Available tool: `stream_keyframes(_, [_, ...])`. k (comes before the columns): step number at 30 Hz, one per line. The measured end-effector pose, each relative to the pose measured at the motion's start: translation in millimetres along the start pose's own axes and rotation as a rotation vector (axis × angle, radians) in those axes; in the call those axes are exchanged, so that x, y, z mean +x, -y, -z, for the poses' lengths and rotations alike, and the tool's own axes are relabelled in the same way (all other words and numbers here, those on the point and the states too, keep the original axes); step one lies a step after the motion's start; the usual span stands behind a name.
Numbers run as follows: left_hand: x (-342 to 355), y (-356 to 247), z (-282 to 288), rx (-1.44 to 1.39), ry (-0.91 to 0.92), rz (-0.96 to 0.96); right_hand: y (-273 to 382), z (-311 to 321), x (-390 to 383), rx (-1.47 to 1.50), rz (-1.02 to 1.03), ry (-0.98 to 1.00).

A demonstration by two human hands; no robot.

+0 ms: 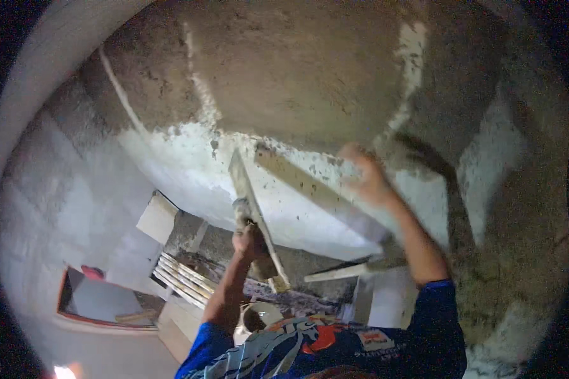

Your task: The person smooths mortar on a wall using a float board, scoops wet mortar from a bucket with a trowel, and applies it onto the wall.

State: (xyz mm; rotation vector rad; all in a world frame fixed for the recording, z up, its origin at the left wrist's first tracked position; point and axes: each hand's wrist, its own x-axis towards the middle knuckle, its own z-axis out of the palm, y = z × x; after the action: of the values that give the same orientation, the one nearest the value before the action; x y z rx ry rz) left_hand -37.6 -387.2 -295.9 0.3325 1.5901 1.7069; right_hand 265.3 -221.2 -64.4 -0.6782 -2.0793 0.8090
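Note:
My left hand (246,239) grips a long plastering float (242,172), tilted steeply against the view of the white plaster band (303,218). My right hand (363,177) is raised to the right of the float, blurred, with its fingers apart and nothing visible in them. Above both hands is a rough grey-brown surface (303,69) with pale vertical streaks; white plaster covers its lower part. A shadow of the float falls on the white band. Whether the float touches the surface I cannot tell.
Below are a light bar (332,274), pale slats (182,281), a round container (261,316) and a board (174,325). At left, a square pale panel (155,216) and an orange-framed opening (104,300) with a red object (92,273) sit by the grey wall. A rough wall (521,265) curves along the right.

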Motion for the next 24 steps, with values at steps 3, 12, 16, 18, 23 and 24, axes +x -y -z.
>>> stream_keyframes(3, [49, 29, 57, 0.335, -0.366, -0.426, 11, 112, 108, -0.608, 0.222, -0.431])
stream_keyframes(12, [37, -172, -90, 0.715, -0.112, -1.016, -48, 318, 285, -1.391, 0.478, -1.093])
stream_keyframes(16, [73, -221, -192, 0.711, 0.018, -1.071, -77, 337, 291, -1.348, 0.399, -1.263])
stream_keyframes(18, [95, -232, -205, 0.733, -0.039, -1.013, -82, 283, 309, -1.230, 0.389, -1.195])
stream_keyframes(23, [185, -246, -256, 0.792, -0.111, -1.158, -59, 281, 302, -1.225, 0.378, -1.191])
stream_keyframes(24, [197, -255, -254, 0.811, -0.171, -1.262, -60, 281, 300, -1.226, 0.372, -1.190])
